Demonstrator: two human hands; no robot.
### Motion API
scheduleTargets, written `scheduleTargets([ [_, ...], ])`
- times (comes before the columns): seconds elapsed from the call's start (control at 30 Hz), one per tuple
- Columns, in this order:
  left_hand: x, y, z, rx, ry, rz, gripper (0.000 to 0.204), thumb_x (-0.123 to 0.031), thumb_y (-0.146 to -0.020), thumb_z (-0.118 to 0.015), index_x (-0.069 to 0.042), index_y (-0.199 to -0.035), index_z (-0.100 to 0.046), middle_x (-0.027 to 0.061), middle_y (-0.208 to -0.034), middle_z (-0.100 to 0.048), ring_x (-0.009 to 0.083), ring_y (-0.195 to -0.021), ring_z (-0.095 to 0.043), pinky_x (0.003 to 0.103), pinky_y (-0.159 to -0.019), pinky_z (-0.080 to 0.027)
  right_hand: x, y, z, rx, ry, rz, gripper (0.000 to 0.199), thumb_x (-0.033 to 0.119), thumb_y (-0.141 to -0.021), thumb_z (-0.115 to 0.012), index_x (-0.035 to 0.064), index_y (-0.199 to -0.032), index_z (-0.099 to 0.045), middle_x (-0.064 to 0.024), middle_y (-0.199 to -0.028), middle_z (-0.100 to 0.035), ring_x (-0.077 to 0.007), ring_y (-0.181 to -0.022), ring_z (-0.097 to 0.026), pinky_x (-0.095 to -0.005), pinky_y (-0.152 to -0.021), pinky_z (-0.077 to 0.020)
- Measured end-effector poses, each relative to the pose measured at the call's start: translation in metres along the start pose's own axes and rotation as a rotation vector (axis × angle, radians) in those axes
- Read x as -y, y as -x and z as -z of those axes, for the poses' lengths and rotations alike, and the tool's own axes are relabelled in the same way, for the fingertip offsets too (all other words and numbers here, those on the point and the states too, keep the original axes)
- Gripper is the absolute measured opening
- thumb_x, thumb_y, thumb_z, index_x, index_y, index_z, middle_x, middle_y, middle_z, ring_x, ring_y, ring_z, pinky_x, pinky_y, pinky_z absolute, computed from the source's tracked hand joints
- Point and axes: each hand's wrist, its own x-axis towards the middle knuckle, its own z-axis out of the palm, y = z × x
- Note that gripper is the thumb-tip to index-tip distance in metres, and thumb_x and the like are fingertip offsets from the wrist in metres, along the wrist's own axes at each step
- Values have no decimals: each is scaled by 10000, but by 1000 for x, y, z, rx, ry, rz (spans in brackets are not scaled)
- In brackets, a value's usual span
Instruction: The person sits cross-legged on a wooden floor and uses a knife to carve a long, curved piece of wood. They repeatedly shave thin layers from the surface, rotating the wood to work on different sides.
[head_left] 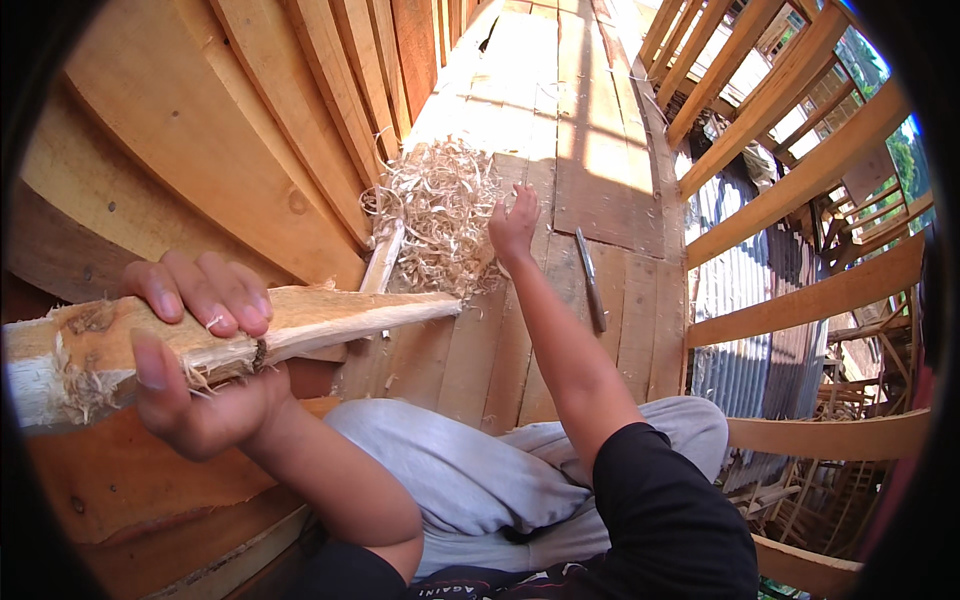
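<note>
A sunlit plank floor (650,330) runs between a wall of wooden boards (200,150), to the left hand's side, and a slatted railing (800,305) well to the right of the right hand, with corrugated metal (725,285) partly hidden behind the slats. The left hand (222,408) of a person in grey trousers (460,460) is clamped on a tapering piece of wood (305,312), fingers curled over the top, thumb on the near side; the wood blocks part of the palm. To that hand's left, the thick end is cut off at the dark rim of the view; to its right, the narrow tip is bare. The right hand (514,222), fingers apart, is just beside a heap of shavings (440,215); whether it touches them cannot be told. Nearer the body than that hand, a slim tool (590,280) lies right of the forearm (545,310), its kind hard to make out. Left of the heap, a pale strip (384,256) is partly hidden.
</note>
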Motion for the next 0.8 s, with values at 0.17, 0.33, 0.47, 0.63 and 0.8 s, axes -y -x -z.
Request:
scheduleTargets([
  [0.17,4,-1,-1,25,-5,4,355,-361,-781,-563,-63,-872,-391,59,-660,-430,149,-553,-416,266,-572,-391,-28,-19,1,443,-255,-295,410,199,-868,-525,3,-1225,-484,-217,-1310,-431,-414,-1303,-282,-474,-1091,-203],
  [0.33,2,0,5,30,-11,13,316,-367,-806,-535,-84,-854,-402,37,-677,-413,136,-583,-412,279,-594,-366,-8,-12,11,355,-56,-13,443,218,-885,-514,14,-1272,-450,-234,-1372,-379,-417,-1314,-283,-471,-1095,-203],
  [0.47,1,0,1,52,-1,17,316,-365,-806,-537,-84,-854,-401,37,-679,-416,137,-585,-411,283,-595,-365,-8,13,21,152,498,-220,440,181,-893,-481,-9,-1286,-425,-267,-1353,-382,-396,-1275,-353,-438,-1066,-273],
  [0.63,-3,0,3,61,13,16,308,-355,-811,-540,-82,-854,-402,39,-681,-416,139,-584,-406,286,-598,-365,-3,17,44,286,-183,-236,412,202,-908,-454,-20,-1256,-446,-267,-1267,-459,-377,-1192,-443,-423,-1002,-344],
  [0.8,-5,0,5,22,36,3,332,-325,-789,-566,-54,-881,-397,65,-668,-435,156,-567,-412,279,-580,-383,22,35,65,256,-28,-399,384,159,-903,-470,-31,-1237,-462,-250,-1169,-541,-372,-1118,-514,-418,-957,-386],
])
